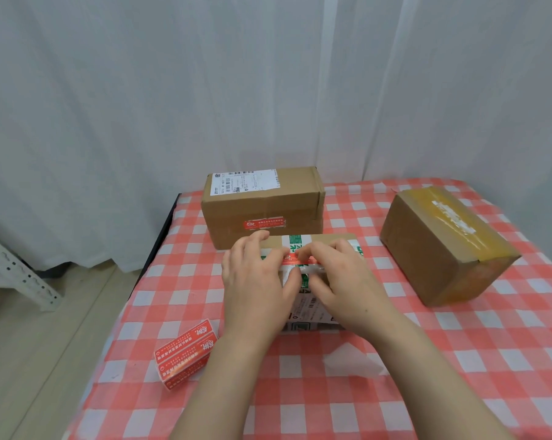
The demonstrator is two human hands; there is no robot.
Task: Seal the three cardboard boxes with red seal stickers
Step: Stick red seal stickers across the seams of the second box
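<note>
Pressing red sticker (295,258) onto center-frame box (326,240): left hand (255,276) and right hand (343,281) fingers open, laid on it. Sticker sheets (185,354) lower left on counter (427,395).

- Three cardboard boxes (263,208) — matt brown
- Yellow tape (459,223) — glossy
- Checked tablecloth (459,360) — thin, creased
- Curtain (141,106) — sheer white cloth
</note>
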